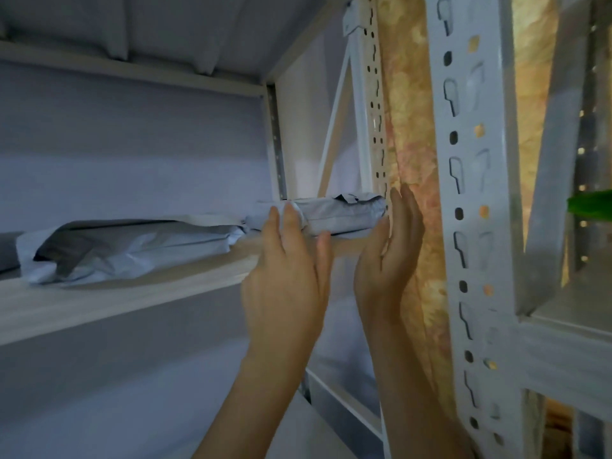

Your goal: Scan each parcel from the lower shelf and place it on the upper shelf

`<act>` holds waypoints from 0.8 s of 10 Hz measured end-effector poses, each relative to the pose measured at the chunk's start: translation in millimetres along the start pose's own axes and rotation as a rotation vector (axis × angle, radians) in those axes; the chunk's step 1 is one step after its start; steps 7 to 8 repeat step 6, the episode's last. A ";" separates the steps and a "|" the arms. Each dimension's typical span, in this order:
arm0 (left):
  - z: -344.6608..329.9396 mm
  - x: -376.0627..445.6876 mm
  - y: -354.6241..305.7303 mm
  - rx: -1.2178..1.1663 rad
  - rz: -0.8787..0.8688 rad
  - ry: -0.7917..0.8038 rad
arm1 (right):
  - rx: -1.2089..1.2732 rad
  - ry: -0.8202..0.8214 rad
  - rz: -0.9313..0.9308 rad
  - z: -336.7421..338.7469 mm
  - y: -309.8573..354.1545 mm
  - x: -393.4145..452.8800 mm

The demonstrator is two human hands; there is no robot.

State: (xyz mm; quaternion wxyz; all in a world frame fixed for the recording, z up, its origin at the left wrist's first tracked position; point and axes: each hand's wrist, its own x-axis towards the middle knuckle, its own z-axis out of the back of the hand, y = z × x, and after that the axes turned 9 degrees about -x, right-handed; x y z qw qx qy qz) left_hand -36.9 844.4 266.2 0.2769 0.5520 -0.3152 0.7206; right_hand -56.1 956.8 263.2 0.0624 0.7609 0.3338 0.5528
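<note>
A white metal shelving rack filled the view, its perforated upright (470,200) standing close on the right with a patterned orange-yellow curtain (407,154) showing beside and behind it. The upper shelf (109,299), a pale wood-look board, ran from the left edge toward the back right corner. A large grey-white parcel (132,248) in a crumpled poly mailer lay on that board toward the left. A smaller grey parcel (344,213) sat at the far right end of the same shelf, near the rear post. The left hand (284,286) reached up with straight fingers laid against the near left end of the small parcel, not curled round it. The right hand (387,260) stood upright and spread at the parcel's right end, palm facing inward, fingertips just beside the mailer.
</note>
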 end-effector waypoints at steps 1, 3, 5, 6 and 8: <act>-8.4 -14.8 4.4 0.146 -0.299 -0.056 | -0.016 0.102 0.221 -1.6 -9.9 -13.9; -38.2 -1.3 28.6 0.304 -0.244 0.114 | -0.261 0.409 0.225 -22.1 -24.6 -23.3; -39.0 3.6 37.0 0.297 -0.270 0.072 | -0.273 0.462 0.218 -24.2 -27.1 -24.2; -13.8 -34.5 34.9 0.167 -0.368 0.071 | -0.072 0.333 0.086 -4.8 -17.7 -40.6; -13.8 -34.5 34.9 0.167 -0.368 0.071 | -0.072 0.333 0.086 -4.8 -17.7 -40.6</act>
